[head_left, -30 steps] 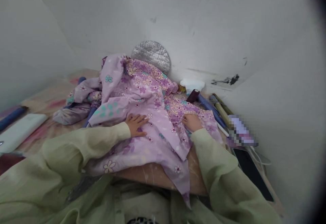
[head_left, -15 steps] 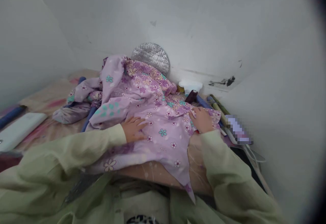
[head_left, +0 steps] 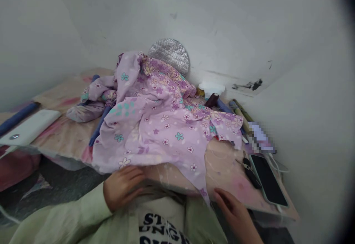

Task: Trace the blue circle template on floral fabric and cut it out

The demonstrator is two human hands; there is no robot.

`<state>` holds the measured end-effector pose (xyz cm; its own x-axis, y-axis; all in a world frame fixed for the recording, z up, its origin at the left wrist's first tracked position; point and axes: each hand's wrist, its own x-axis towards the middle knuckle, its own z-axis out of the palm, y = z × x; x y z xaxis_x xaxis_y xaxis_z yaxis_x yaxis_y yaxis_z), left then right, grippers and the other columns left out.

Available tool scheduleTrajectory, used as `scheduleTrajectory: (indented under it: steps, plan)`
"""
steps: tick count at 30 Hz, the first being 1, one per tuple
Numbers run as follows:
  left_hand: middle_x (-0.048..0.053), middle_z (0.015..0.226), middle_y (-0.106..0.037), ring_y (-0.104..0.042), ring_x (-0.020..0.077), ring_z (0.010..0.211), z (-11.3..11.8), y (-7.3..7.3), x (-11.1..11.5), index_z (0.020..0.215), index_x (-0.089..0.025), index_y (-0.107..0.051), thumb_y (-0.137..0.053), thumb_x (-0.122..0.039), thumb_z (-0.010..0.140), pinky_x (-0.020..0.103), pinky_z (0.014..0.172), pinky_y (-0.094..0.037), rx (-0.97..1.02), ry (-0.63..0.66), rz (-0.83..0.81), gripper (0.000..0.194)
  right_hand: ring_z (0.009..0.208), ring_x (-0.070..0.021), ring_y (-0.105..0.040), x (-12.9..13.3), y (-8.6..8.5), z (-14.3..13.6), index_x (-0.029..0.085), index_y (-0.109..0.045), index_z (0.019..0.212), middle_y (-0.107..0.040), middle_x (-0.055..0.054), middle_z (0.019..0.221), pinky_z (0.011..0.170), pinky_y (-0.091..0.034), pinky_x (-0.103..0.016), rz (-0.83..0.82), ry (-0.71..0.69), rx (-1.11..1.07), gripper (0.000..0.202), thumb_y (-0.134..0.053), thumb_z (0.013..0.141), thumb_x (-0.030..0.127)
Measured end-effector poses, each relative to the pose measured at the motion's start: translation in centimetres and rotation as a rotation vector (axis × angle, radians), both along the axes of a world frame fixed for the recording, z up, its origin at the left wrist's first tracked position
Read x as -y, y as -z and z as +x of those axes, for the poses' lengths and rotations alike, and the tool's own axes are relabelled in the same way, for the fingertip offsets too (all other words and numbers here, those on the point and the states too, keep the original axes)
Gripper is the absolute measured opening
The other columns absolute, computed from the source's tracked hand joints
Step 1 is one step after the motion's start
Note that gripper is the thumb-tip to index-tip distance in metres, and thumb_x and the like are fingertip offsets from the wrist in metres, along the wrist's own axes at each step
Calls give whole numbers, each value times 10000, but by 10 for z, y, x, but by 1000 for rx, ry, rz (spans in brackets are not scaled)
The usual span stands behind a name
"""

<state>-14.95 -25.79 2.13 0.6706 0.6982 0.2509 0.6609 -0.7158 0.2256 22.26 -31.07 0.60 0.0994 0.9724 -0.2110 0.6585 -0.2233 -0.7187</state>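
A lilac cloth with a flower print (head_left: 155, 125) lies crumpled across the table, its front edge near my body. One pointed corner hangs over the table's front edge. My left hand (head_left: 124, 186) is at the near hem, fingers stretched loosely to the right and slightly blurred, with nothing visible in them. Whether it touches the hem I cannot tell. To the right of the hanging corner is my right hand (head_left: 233, 210), low by the table edge, thumb and fingers apart and holding nothing.
A round silver pad (head_left: 169, 55) leans on the wall behind the cloth. At right lie a dark thread spool (head_left: 212, 100), a white bowl (head_left: 213, 88), keys (head_left: 246, 164) and a black-screened phone (head_left: 269, 179). A white flat device (head_left: 31, 125) and blue rods (head_left: 19, 117) lie at left.
Both hands have lifted off the cloth and drawn back toward my body. The cloth's right end is uncovered, and the keys and phone have come into view. The view has shifted slightly.
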Motion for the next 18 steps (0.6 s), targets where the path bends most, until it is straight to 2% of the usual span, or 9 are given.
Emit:
scheduleTrajectory:
  steps: [3,6,9,11,15,18]
  plan:
    - [61,1161,-569,-497,193,1078,-10,11,-12,1195,-209,-492,-389,-251,875,349,944,-363,-6,-106,124,339,775,-220,-603,-8,15,-22,141,-617,958,-648,-104,865,717,-485,-338,157,4,94,390,-520,757,462]
    - [72,1216,-537,-456,218,1140,-14,14,-30,1234,-211,-477,-407,-250,856,398,985,-327,-67,-123,177,386,739,-213,-581,-23,17,-41,152,-618,917,-618,-82,809,704,-479,-352,236,-89,144,312,-570,740,404]
    - [82,1252,-512,-421,230,1180,-15,15,-52,1237,-199,-485,-430,-284,843,417,1002,-312,-115,-142,192,406,883,-255,-555,-30,13,-54,179,-614,1002,-599,-103,962,777,-449,-397,299,-200,247,408,-685,644,364]
    - [90,1276,-492,-401,235,1201,-17,17,-66,1240,-183,-482,-460,-302,827,419,1002,-320,-137,-134,181,431,960,-280,-526,-30,12,-58,231,-607,1057,-574,-99,1062,804,-420,-425,329,-246,331,454,-710,625,322]
    - [113,1240,-516,-441,223,1160,-25,20,-91,1206,-138,-503,-446,-239,833,393,967,-370,-160,-65,163,391,940,-261,-538,-30,14,-60,288,-641,998,-610,-56,1016,778,-390,-415,330,-276,385,288,-604,725,204]
    - [107,1085,-598,-533,194,1002,-30,14,-101,1043,-128,-600,-412,-212,848,337,879,-430,-160,-25,171,284,907,-236,-553,-34,13,-58,283,-662,926,-641,-35,922,792,-362,-416,331,-306,338,305,-490,755,99]
